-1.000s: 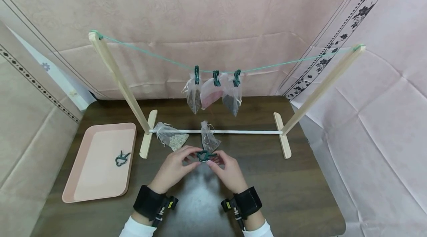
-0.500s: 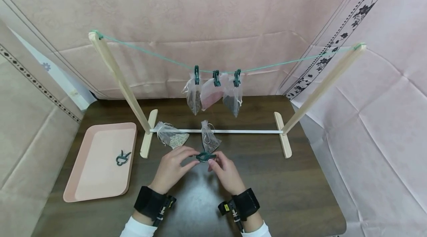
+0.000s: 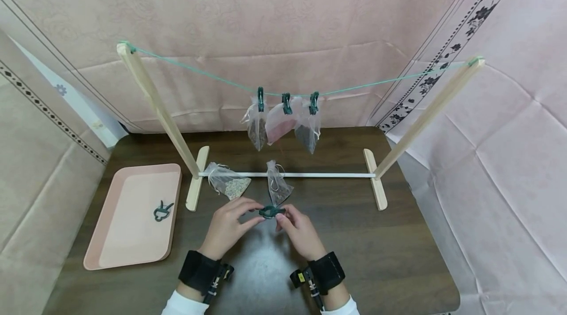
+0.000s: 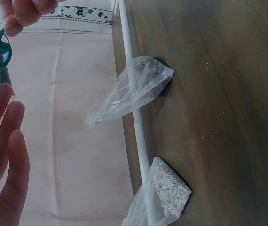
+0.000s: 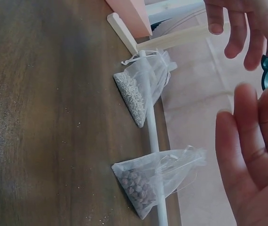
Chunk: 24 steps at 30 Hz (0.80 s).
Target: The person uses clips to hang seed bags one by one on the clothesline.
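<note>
Between both hands, above the table, is a dark green clothespin. My left hand pinches one end of it between thumb and fingers. At its other end my right hand grips it with thumb and index finger. Just beyond the hands, a sheer drawstring bag with dark brown pieces lies over the white crossbar. Left of it, a second sheer bag of pale grains also lies across the bar. In both wrist views the clothespin is cut off by the frame edge.
A teal line sags between two wooden posts. Three filled bags hang mid-line from green clothespins, among them a pink one. At left, a pink tray holds another clothespin. Wooden feet stand on the table.
The clothespin has turned slightly between my fingers and moved a little toward me. My right wrist has shifted slightly left. The bags, rack and tray stay put.
</note>
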### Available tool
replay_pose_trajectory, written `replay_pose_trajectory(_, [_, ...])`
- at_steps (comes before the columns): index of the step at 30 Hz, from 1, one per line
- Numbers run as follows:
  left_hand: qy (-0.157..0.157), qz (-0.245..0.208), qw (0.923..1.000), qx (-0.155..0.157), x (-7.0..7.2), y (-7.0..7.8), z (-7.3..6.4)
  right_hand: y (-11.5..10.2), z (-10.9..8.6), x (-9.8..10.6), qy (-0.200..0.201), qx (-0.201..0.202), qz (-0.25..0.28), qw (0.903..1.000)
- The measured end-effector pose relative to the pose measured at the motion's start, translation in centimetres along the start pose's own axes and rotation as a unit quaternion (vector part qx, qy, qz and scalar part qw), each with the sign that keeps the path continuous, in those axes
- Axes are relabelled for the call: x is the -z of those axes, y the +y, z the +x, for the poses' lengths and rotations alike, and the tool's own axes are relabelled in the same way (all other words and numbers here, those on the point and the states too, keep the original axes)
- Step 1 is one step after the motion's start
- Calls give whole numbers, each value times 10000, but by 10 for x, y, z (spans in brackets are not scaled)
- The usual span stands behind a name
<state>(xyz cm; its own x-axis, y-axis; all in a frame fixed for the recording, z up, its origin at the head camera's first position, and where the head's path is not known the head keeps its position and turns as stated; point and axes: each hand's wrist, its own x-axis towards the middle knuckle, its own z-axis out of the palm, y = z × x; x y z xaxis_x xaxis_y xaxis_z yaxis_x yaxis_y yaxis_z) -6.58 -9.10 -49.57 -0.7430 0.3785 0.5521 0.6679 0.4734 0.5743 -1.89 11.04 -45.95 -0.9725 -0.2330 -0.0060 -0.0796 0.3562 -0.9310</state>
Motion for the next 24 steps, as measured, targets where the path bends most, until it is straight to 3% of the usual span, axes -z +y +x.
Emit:
replay_pose_trajectory(4, [2,18,10000,70,-1,-1,-2,2,0,-1,14,73,3,10000])
replay_pose_trajectory(11, [6,29,9999,97,-2,-2,-4,32,7,-6,197,91,-5,9998])
replay_pose_trajectory(15, [-86,62,9998,170,-3,-3,-6,39,9,-7,210,336,1,9992])
replay_pose_trajectory(19, [-236,24,9994,262,-3,-3,-8,40,8,-6,154,504,101,9986])
replay_pose_trajectory(24, [-316,-57,9990,308,-3,-4,-8,23,3,-2,59,574,290,9979])
